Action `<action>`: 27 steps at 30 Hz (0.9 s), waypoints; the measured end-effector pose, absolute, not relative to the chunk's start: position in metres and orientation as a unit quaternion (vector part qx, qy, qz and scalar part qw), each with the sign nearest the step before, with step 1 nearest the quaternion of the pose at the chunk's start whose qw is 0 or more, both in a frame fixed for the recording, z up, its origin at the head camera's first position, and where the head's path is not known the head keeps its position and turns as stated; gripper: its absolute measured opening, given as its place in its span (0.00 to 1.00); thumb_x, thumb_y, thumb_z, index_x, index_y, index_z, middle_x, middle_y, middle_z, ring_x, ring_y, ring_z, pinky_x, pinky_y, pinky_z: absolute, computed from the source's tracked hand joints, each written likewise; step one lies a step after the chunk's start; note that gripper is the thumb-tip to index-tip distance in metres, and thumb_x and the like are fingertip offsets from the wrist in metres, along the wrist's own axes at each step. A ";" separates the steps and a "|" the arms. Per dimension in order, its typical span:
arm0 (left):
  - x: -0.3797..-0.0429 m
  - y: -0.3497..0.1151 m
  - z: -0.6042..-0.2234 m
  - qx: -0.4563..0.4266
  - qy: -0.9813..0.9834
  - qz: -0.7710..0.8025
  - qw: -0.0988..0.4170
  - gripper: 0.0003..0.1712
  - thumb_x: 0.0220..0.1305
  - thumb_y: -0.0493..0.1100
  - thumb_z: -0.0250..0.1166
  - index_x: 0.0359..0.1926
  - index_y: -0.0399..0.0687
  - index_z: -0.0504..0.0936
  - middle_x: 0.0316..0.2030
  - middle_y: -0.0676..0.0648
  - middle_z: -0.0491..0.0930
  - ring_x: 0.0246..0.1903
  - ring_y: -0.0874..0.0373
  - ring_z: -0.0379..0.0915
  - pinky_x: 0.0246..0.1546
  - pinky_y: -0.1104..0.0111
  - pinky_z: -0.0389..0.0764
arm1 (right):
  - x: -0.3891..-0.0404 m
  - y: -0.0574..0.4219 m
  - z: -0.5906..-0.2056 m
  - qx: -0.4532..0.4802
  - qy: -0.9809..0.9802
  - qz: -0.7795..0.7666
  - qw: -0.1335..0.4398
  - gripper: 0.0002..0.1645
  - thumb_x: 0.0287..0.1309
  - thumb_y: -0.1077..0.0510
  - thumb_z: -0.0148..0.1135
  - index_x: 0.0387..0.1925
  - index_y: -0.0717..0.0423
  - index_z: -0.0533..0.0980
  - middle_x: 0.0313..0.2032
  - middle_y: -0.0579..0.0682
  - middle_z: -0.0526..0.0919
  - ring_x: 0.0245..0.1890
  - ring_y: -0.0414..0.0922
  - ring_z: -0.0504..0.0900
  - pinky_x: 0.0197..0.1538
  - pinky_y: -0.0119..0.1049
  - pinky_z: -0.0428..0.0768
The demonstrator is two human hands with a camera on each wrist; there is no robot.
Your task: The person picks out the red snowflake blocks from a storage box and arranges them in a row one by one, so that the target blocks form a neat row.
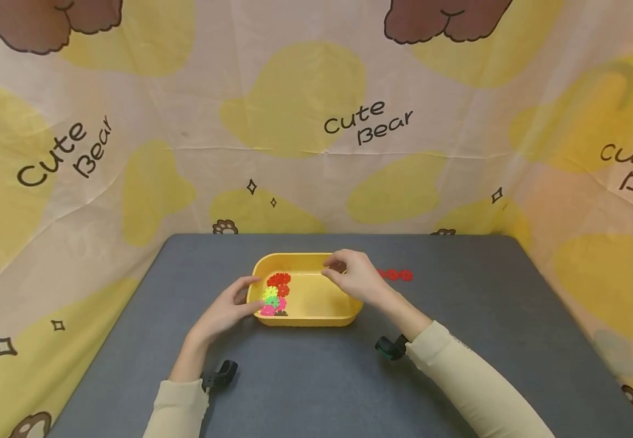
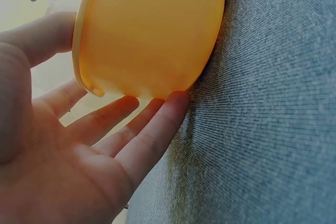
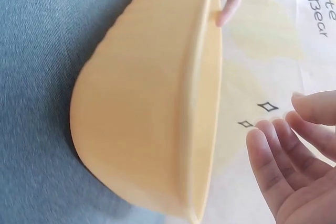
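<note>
A yellow plastic tray (image 1: 316, 321) sits on the table with small flower-shaped plastic pieces along its left side: red ones (image 1: 280, 280), a yellow one (image 1: 270, 292), a green one (image 1: 272, 302) and pink ones (image 1: 267, 310). My left hand (image 1: 227, 311) holds the tray's left end, thumb over the rim and fingers against the outer wall. Over the tray's right part hovers my right hand (image 1: 356, 277), its fingers loosely bent. In the right wrist view nothing shows between the right thumb and fingers.
Right of the tray, a row of red flower pieces (image 1: 398, 275) lies on the dark grey table (image 1: 305, 377), partly hidden by the right hand. A printed cloth (image 1: 294, 109) hangs behind the table and at both sides. Dark bands (image 1: 391, 348) sit on both wrists.
</note>
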State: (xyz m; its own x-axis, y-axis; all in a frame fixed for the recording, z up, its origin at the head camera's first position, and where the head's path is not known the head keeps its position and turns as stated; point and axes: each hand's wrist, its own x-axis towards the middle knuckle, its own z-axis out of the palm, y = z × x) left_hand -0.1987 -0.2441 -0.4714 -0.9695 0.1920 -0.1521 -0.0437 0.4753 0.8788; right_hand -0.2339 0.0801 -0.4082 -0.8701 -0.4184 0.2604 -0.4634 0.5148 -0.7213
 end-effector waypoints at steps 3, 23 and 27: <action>-0.199 -0.245 -0.471 0.042 0.850 0.512 0.115 0.39 0.66 0.51 0.70 0.73 0.53 0.65 0.76 0.42 0.55 0.72 0.37 0.60 0.66 0.41 0.66 | -0.235 0.072 -0.413 0.250 -0.870 0.424 0.019 0.10 0.64 0.58 0.69 0.45 0.57 0.85 0.39 0.46 0.85 0.37 0.42 0.81 0.41 0.37 0.82; -0.198 -0.244 -0.470 0.043 0.842 0.524 0.120 0.38 0.66 0.51 0.70 0.73 0.53 0.65 0.73 0.42 0.61 0.66 0.42 0.69 0.64 0.45 0.72 | -0.248 0.018 -0.431 0.269 -0.879 0.393 -0.025 0.11 0.64 0.57 0.68 0.45 0.59 0.85 0.37 0.48 0.85 0.36 0.43 0.80 0.42 0.36 0.80; -0.198 -0.245 -0.470 0.043 0.842 0.525 0.119 0.38 0.67 0.50 0.69 0.73 0.53 0.64 0.74 0.42 0.60 0.67 0.41 0.68 0.64 0.44 0.71 | -0.250 0.007 -0.434 0.282 -0.879 0.383 -0.037 0.13 0.64 0.57 0.69 0.45 0.61 0.85 0.38 0.49 0.84 0.37 0.43 0.80 0.42 0.36 0.80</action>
